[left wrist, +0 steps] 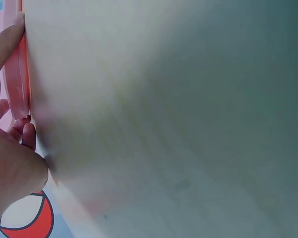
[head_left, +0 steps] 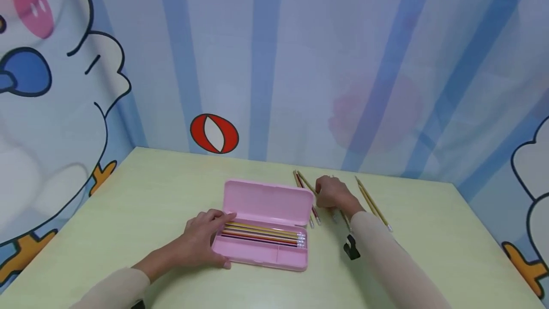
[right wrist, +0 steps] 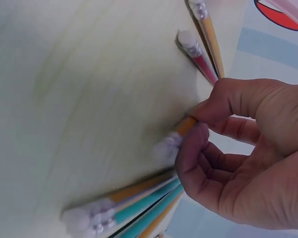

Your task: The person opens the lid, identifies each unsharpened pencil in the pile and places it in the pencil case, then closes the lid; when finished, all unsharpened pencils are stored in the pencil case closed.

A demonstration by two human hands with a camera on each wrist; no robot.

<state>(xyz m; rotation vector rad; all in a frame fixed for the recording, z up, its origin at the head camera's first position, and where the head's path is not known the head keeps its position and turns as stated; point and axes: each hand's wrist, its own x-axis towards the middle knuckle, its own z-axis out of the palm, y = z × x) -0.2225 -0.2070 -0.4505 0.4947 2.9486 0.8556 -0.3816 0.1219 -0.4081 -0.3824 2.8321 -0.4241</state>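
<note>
Pencil point(right wrist: 185, 126) pinched near its eraser end between thumb and forefinger of the right hand point(head_left: 335, 194), low against the table point(head_left: 141, 194); remaining fingers curled. Further loose pencils lie on either side of this hand: one group point(head_left: 305, 190) between it and the pink pencil case point(head_left: 263, 223), a pair point(head_left: 372, 202) on its outer side. The case stands open between the two hands, lid raised away from the person, several pencils point(head_left: 263, 233) lying lengthwise in its tray. Left hand point(head_left: 205, 237) rests on the case's near end, fingers nearly straight across the rim and thumb against the front wall. A small black object point(head_left: 351, 248) lies beside the right forearm.
</note>
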